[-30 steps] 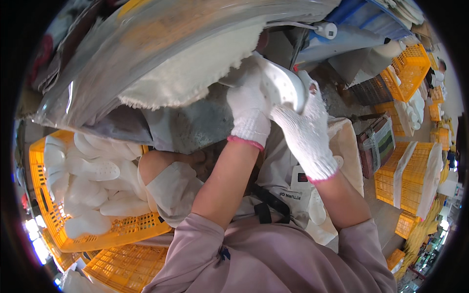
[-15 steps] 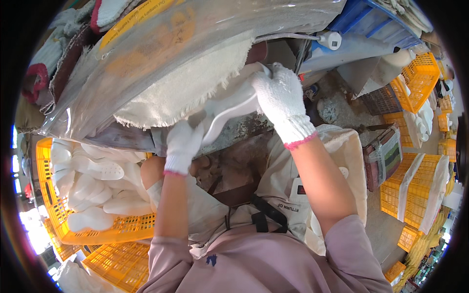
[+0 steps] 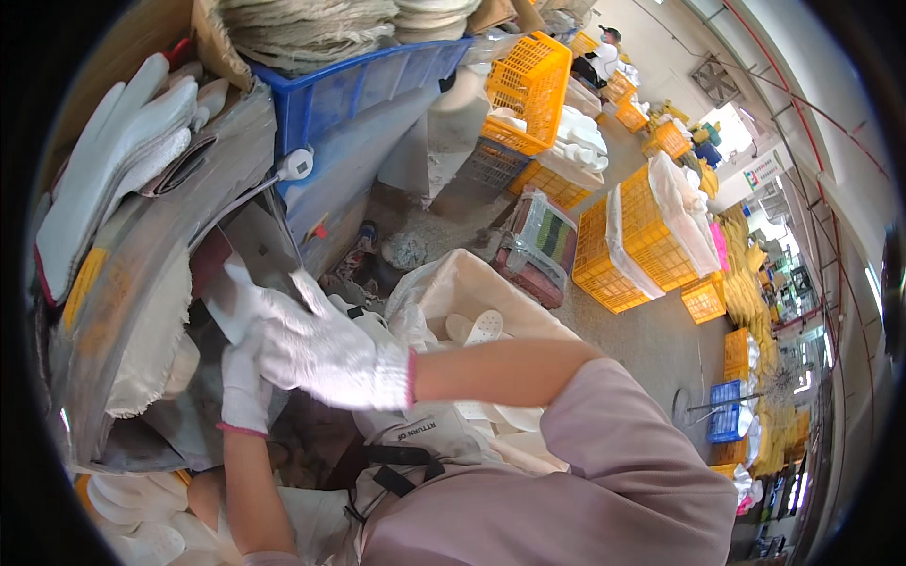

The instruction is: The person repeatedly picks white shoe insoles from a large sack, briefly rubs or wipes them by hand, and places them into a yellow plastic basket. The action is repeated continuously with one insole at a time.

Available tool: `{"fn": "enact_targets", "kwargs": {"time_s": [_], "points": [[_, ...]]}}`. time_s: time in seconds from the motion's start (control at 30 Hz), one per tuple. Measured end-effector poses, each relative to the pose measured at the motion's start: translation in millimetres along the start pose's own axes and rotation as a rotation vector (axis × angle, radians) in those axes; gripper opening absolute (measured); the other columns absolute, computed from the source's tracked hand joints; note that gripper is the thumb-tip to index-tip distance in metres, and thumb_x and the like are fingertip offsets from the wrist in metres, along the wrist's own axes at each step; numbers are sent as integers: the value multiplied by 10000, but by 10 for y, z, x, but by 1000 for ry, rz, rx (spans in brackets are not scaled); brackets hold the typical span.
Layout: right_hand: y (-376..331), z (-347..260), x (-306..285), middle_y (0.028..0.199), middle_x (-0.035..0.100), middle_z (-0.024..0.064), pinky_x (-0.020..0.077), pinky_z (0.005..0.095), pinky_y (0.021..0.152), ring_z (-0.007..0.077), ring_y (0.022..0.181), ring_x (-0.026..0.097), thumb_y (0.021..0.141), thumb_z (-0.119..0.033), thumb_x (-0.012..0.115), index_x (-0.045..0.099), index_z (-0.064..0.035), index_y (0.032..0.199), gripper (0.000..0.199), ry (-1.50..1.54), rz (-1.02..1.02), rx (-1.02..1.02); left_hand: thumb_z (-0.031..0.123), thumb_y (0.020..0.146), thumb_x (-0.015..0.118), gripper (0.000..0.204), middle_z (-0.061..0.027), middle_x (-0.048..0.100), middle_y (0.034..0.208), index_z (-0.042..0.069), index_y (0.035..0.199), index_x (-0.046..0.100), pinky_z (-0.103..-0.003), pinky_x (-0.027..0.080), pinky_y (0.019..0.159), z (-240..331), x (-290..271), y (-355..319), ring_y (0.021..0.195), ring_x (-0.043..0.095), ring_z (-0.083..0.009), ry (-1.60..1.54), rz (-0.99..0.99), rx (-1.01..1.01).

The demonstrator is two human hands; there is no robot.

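Both my hands wear white knit gloves with pink cuffs. My left hand point(image 3: 247, 391) is closed round the lower end of a pale, curved shoe sole point(image 3: 229, 316), which points up beside the padded work edge. My right hand point(image 3: 326, 354) lies across the sole and the left fingers, smeared by motion. One of its fingers stretches upward, apart from the others, and its remaining fingertips are partly hidden. A frayed cream cloth pad point(image 3: 156, 349) hangs on the plastic-covered bench edge to the left of the hands.
A cloth-lined container point(image 3: 462, 283) with white soles stands at my right. More soles point(image 3: 142, 505) fill a yellow crate at lower left. Spare gloves point(image 3: 109, 170) and a blue bin point(image 3: 368, 71) lie ahead. Yellow crates point(image 3: 623, 231) stack farther right, with a person point(image 3: 601, 58) beyond.
My view has swung to the right. My right hand has come off the sole's far end and now crosses over beside the left. The sole has turned more upright.
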State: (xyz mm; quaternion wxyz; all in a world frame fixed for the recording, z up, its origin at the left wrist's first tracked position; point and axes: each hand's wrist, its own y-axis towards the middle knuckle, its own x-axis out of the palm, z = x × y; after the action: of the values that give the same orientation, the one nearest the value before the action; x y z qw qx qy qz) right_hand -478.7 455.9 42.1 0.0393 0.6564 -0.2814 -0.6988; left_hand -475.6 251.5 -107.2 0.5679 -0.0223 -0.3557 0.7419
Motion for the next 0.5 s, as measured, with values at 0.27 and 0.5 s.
{"fn": "enact_targets", "kwargs": {"time_s": [0.27,0.5], "points": [[-94,-618,345,1071,706,52,603,376,812,226,995,732,905,-211,676,676,-144,1341,441,271,166,-148,623,1083,437,740,-170,590,1527,84,1588,486,-496,446,1178,-322,-499,-713,1335,598,-367,-844,-413,235],[616,-778,665,782,657,69,534,410,544,284,641,669,922,-211,713,757,-161,982,90,164,-28,117,402,1094,364,483,-140,705,1197,39,1274,627,-408,556,935,31,-426,-342,1054,666,-312,-852,131,295]]}}
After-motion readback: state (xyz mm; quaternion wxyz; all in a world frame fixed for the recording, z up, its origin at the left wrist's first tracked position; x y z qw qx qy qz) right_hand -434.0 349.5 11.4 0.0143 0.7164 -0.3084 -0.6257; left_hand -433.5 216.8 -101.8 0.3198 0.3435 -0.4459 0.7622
